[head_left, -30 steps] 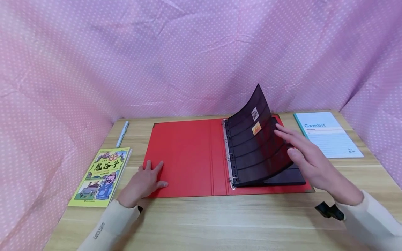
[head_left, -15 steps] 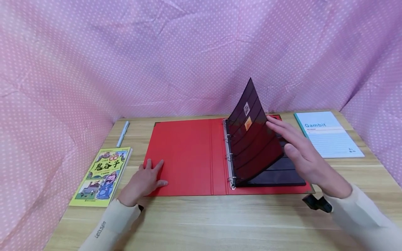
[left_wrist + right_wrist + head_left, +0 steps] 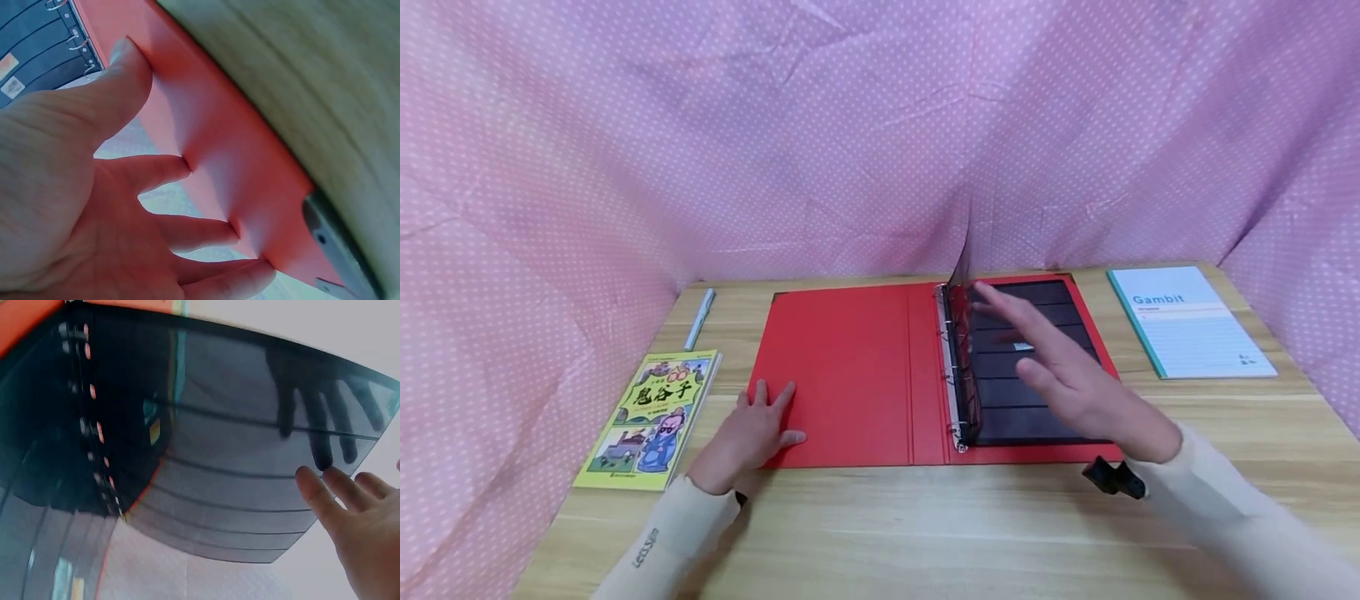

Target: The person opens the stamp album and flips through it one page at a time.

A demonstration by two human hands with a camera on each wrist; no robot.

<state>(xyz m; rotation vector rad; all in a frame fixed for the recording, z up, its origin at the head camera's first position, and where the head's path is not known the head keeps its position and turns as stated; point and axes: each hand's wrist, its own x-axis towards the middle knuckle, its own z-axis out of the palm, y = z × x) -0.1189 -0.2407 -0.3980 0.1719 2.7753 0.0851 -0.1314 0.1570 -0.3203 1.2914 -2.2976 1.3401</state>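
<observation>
A red ring binder (image 3: 850, 375) lies spread open on the wooden table. My left hand (image 3: 748, 433) rests on the lower left edge of its cover, fingers spread; in the left wrist view the fingertips (image 3: 250, 275) touch the red surface. From the metal rings, a dark stamp-album page (image 3: 231, 450) stands nearly upright. My right hand (image 3: 1067, 383) is at its right side with extended fingers; the right wrist view has the fingertips at the page's face, contact hard to tell. Beneath lies another black pocket page (image 3: 1030, 421) holding a small pale stamp (image 3: 1022, 346), partly behind the fingers.
At the left lie a yellow comic-style book (image 3: 647, 417) and a pale blue pen (image 3: 700, 319). A "Gambit" notebook (image 3: 1195, 325) lies at the back right. Pink dotted cloth (image 3: 865, 142) hangs behind the wooden table (image 3: 880, 533).
My right hand has moved left, and the page has swung up from a slant to nearly upright, uncovering the page beneath. My left hand has stayed on the cover.
</observation>
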